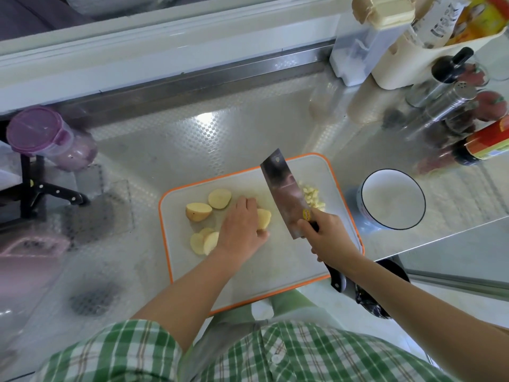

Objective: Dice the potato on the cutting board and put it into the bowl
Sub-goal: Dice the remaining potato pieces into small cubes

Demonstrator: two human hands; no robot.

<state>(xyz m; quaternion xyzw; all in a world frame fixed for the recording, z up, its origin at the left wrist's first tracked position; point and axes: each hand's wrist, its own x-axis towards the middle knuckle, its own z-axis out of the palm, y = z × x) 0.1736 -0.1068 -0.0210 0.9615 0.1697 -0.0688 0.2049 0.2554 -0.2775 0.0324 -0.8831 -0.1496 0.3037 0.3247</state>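
**Chunk pinned, cleaver poised beside it**

Head view: the board (275, 266) lies on the table (192, 150), close to the person's body, so both arms reach it easily; the left hand (242, 224) covers a potato chunk (265, 218), its grip curled over the top with the thumb tucked at the near side, likely to pin the chunk and keep the fingertips back from the edge; the right hand (327, 238) has its grip wrapped tight round the handle of the cleaver (283, 194), up near the blade for control; the blade stands just right of the chunk, its flat face tilted toward the camera; whether its edge touches the board I cannot tell.

The blade divides the work: finished dice (312, 197) sit in a small heap on its right, the bowl side; uncut potato waits on its left, two halves (198, 211) further back and a few slices (203, 241) nearer, partly under the wrist; the bowl (394, 199) stands just off the board's right edge, holding nothing, handy for a sweep of the blade; I judge the dicing less than half done.
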